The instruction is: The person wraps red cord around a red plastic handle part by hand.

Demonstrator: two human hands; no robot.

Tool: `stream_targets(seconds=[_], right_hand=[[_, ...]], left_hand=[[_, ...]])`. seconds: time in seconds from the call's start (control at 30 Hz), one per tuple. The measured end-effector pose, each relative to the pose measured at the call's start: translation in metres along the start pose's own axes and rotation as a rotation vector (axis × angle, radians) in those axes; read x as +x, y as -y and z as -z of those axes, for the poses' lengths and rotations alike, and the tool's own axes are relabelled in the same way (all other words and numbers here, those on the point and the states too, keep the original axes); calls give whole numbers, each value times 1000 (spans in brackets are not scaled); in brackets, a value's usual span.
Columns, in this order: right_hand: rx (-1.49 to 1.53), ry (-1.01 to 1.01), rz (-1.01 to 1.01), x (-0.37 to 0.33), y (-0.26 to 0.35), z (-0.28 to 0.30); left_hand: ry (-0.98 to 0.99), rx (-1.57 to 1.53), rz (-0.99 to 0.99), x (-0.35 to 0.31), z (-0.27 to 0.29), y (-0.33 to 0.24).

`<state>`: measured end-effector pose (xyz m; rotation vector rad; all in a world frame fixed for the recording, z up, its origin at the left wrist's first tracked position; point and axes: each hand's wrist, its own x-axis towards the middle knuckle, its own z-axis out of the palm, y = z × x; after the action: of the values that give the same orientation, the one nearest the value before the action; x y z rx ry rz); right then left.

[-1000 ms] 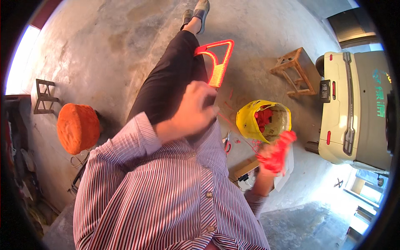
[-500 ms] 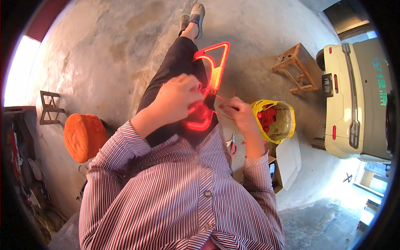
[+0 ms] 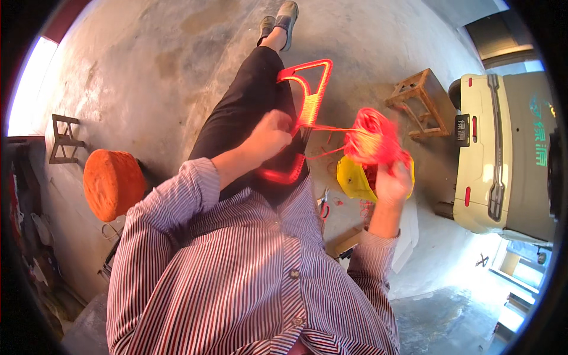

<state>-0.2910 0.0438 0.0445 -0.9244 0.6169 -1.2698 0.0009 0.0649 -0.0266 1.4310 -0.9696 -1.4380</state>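
Observation:
A red frame [image 3: 307, 109], bound in shiny cord and angular with a curved inner bar, lies across my dark-trousered thigh. My left hand [image 3: 266, 141] is closed at the frame's near half, slightly blurred, its fingertips partly hidden. Off to the right, my right hand [image 3: 393, 180] grips a loose bundle of red cord [image 3: 373, 139] from below. Two red strands stretch from this bundle to the frame. Beneath the bundle, a yellow bag [image 3: 349, 180] stands with more red material in it. Scissors [image 3: 323, 204] rest on the floor nearer to me.
An orange round stool [image 3: 112, 183] and a small dark stool [image 3: 64, 139] are on the left. To the right stand a wooden stool [image 3: 419, 103] and a cream vehicle [image 3: 482, 148]. Behind my right forearm is an open box with a white flap [image 3: 405, 242].
My right hand has moved right and now holds up the cord bundle over the yellow bag; before, it pinched a strand near the frame. My left hand stays by the frame, slightly lower and further right.

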Motion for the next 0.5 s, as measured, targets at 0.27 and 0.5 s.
stream_targets(seconds=[0.27, 0.5], right_hand=[[769, 912, -73, -12, 85, -112], [1091, 800, 129, -61, 132, -161]], left_hand=[[109, -122, 248, -1, -20, 16], [-65, 61, 32, -11, -27, -5]])
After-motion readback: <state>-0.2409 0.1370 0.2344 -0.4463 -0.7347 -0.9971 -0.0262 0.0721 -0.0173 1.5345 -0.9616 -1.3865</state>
